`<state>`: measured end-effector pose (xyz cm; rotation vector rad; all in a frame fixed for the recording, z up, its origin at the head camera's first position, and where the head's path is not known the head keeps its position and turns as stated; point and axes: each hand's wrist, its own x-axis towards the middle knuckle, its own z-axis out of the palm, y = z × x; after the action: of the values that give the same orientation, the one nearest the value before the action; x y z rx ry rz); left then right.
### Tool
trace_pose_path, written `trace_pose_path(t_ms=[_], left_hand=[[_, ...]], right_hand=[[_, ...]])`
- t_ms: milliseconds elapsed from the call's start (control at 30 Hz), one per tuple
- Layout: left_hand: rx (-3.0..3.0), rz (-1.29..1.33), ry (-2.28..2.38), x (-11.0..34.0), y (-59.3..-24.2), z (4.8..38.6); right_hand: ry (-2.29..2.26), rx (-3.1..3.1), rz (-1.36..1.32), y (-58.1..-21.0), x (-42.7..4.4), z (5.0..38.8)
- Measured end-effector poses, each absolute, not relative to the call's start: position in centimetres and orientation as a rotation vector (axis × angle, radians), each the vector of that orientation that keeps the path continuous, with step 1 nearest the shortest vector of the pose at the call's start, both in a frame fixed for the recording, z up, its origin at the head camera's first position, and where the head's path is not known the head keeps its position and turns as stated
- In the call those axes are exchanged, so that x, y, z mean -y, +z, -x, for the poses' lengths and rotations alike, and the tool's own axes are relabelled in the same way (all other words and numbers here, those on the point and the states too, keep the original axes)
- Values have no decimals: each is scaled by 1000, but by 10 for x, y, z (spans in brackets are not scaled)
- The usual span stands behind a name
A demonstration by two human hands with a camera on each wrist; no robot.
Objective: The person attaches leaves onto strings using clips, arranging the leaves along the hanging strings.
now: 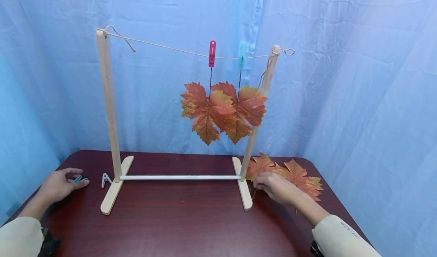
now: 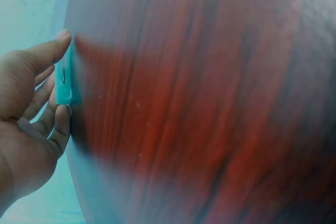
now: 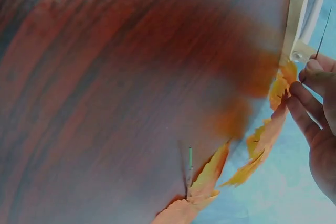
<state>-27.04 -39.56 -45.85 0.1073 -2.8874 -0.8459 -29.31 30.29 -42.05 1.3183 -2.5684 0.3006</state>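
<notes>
At the table's left side, my left hand holds a teal clothespin between thumb and fingers; the left wrist view shows the clothespin by the table edge. A white clothespin lies beside the rack's left foot. My right hand pinches the thin stem of an autumn leaf near the right foot; the stem sticks up past the fingertips. Another orange leaf lies to the right of that hand. From the cord hang two leaves, under a red clothespin and a teal one.
A wooden rack with a left post, a right post and a white bottom bar stands on the dark red table. Twine runs between the post tops. Blue curtains surround the table.
</notes>
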Motion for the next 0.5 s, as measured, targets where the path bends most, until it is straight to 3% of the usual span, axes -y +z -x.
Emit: trace_pose_path(t_ms=[500], left_hand=[[2894, -144, -831, 391, -456, 271]], right_hand=[[325, 2552, -1346, -412, -283, 285]])
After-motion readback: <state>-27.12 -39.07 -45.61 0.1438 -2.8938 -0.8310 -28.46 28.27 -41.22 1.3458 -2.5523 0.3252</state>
